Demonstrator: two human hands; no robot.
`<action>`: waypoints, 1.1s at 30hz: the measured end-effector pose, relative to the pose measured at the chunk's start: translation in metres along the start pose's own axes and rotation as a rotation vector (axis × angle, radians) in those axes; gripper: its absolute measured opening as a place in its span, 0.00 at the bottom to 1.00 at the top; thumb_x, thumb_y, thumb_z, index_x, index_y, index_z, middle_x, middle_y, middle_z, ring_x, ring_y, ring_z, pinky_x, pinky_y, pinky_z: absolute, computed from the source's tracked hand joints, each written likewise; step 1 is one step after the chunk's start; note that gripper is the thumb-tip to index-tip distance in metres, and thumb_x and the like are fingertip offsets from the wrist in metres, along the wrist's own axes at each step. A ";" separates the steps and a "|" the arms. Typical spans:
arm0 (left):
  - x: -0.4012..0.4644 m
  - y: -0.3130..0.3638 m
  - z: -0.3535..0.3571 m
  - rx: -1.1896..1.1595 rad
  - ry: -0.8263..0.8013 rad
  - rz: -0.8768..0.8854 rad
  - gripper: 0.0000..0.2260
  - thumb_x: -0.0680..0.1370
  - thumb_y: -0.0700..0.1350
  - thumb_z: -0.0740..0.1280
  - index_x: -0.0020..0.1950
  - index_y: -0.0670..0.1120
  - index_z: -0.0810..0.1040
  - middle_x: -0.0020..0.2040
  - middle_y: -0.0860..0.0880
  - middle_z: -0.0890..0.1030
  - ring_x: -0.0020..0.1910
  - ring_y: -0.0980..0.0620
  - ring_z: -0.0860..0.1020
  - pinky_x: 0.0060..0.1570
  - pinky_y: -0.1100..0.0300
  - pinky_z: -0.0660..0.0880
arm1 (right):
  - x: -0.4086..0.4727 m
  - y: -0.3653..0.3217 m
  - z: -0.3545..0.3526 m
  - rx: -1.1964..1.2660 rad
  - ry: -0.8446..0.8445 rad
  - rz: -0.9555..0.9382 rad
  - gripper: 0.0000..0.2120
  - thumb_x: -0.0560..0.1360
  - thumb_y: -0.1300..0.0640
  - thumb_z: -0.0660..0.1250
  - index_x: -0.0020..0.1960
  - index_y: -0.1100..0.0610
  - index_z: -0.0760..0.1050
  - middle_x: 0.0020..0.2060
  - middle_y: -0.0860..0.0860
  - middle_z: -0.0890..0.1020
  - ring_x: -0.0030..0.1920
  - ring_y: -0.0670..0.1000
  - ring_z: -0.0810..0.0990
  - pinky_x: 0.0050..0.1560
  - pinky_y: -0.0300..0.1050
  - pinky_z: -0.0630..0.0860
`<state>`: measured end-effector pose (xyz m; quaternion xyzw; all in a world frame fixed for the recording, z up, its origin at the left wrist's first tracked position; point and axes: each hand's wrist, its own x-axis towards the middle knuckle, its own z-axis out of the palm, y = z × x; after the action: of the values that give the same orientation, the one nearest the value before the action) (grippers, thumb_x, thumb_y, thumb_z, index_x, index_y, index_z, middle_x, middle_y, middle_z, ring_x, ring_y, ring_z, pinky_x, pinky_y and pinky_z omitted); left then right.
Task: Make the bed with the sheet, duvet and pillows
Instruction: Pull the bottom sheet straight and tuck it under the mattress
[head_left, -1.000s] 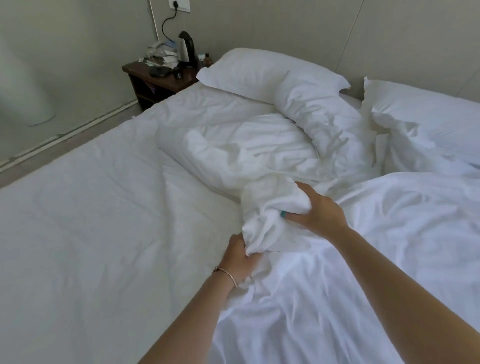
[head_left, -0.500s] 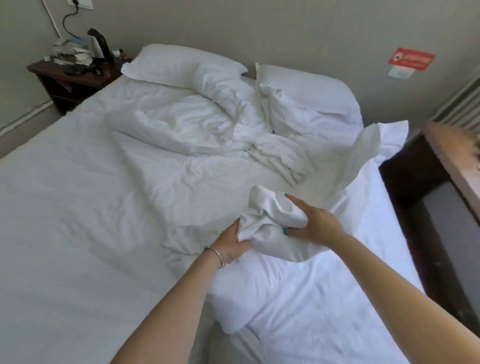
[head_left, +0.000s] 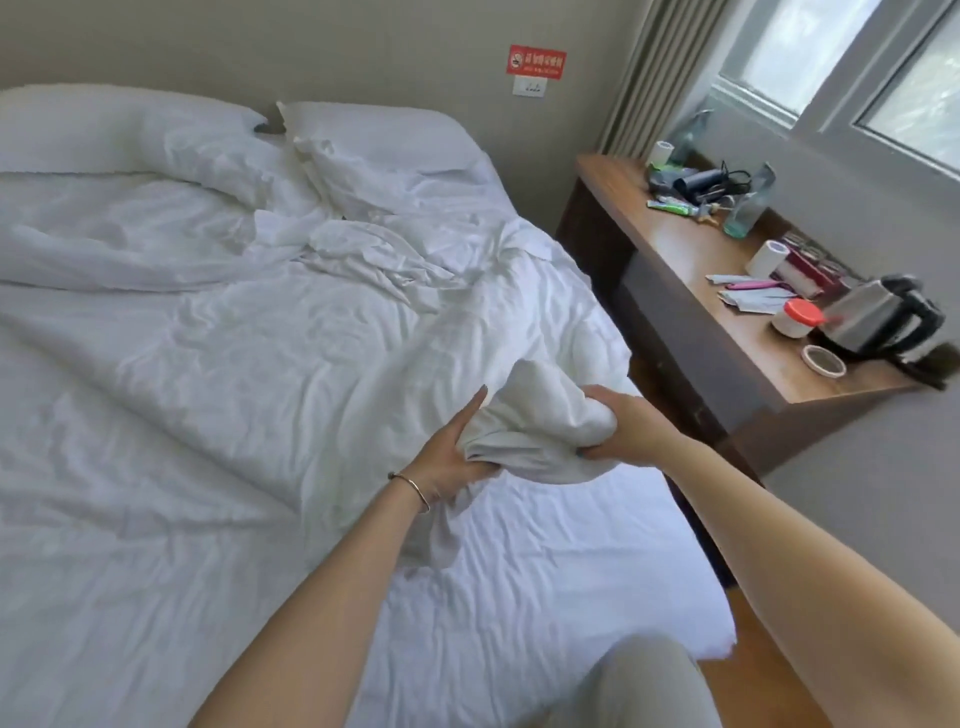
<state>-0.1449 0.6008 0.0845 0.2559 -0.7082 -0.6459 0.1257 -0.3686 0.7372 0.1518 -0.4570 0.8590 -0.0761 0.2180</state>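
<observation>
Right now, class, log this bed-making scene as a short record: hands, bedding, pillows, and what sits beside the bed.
left hand: left hand grips the bunched duvet corner from below
right hand: right hand grips the same bunch from the right
duvet: crumpled, heaped toward the bed's head
sheet: sheet wrinkled, exposed at the near end
pillows: two pillows against the wall
beside bed: wooden desk with kettle, bottles and clutter

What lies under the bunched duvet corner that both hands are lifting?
Under the duvet corner, gripped by the left hand and right hand, the white sheet shows, wrinkled. The corner and hands cover whatever lies directly beneath them.
</observation>
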 end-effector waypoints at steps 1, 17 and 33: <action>0.002 0.004 0.019 0.005 -0.023 0.012 0.41 0.71 0.37 0.74 0.75 0.63 0.58 0.59 0.67 0.72 0.55 0.71 0.74 0.51 0.74 0.71 | -0.011 0.017 -0.003 -0.047 -0.005 -0.006 0.36 0.65 0.45 0.74 0.69 0.35 0.65 0.59 0.42 0.79 0.61 0.52 0.76 0.58 0.47 0.74; 0.116 -0.099 0.428 0.254 -0.390 -0.424 0.50 0.72 0.50 0.73 0.77 0.61 0.37 0.74 0.52 0.65 0.68 0.53 0.70 0.64 0.64 0.67 | -0.022 0.420 0.013 -0.494 -0.618 0.077 0.40 0.70 0.54 0.71 0.74 0.35 0.55 0.71 0.47 0.66 0.72 0.54 0.64 0.73 0.57 0.53; 0.062 -0.186 0.438 1.031 -0.074 -0.761 0.48 0.70 0.69 0.63 0.74 0.62 0.30 0.75 0.50 0.27 0.76 0.49 0.32 0.72 0.41 0.41 | -0.020 0.410 0.202 -0.181 -0.442 -0.193 0.31 0.75 0.52 0.67 0.73 0.37 0.57 0.77 0.45 0.37 0.77 0.59 0.35 0.53 0.53 0.76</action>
<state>-0.3824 0.9348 -0.1658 0.4943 -0.7915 -0.2302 -0.2761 -0.5780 1.0012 -0.1578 -0.5602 0.7460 0.0826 0.3504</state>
